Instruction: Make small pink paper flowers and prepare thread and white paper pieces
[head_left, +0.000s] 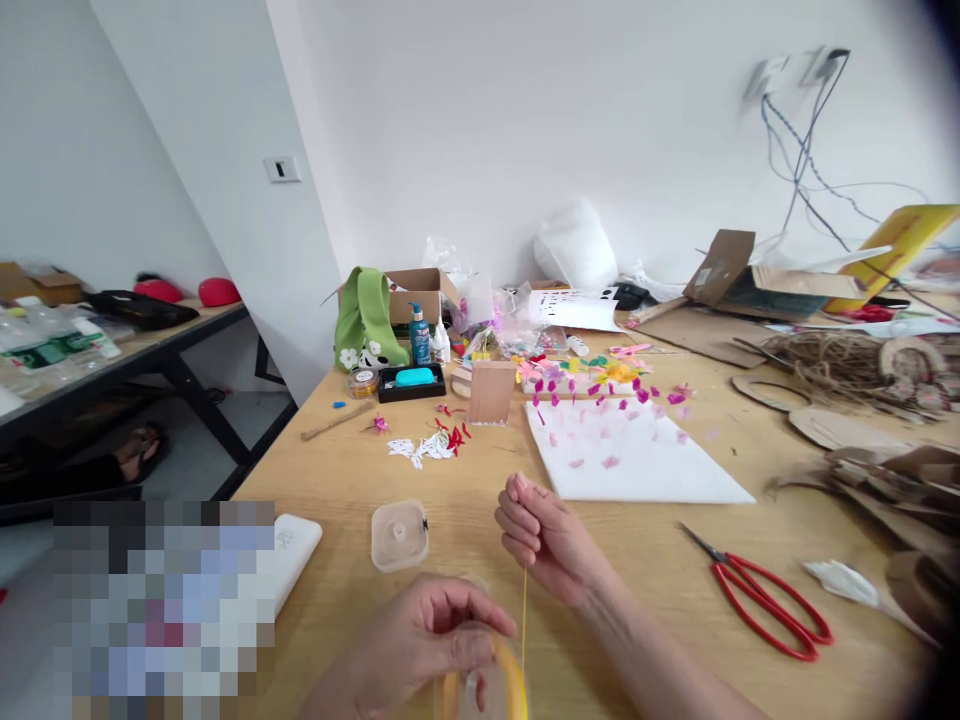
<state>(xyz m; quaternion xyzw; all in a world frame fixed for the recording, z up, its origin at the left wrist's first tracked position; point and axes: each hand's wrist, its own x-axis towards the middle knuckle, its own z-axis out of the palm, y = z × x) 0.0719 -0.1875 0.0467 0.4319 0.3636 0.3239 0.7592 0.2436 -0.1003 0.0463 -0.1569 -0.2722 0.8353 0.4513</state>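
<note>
Near the bottom edge, my left hand (442, 640) holds a clear plastic spool (484, 690) wound with yellow thread, thumb on top. My right hand (536, 525) is closed in a pinch above and to the right of it. From the fist a taut yellow thread (524, 620) runs down beside the spool. A small translucent square lid (400, 536) lies flat on the table, beyond my left hand. White pieces (420, 448) and red pieces (456, 438) lie scattered farther back.
Red-handled scissors (772, 600) lie at the right. Behind my right hand is a white foam sheet (637, 455) with pink and purple petals. A wooden block (492, 393) stands upright mid-table. At the left sits a white power bank (296, 560); cardboard and twine (832, 370) crowd the right.
</note>
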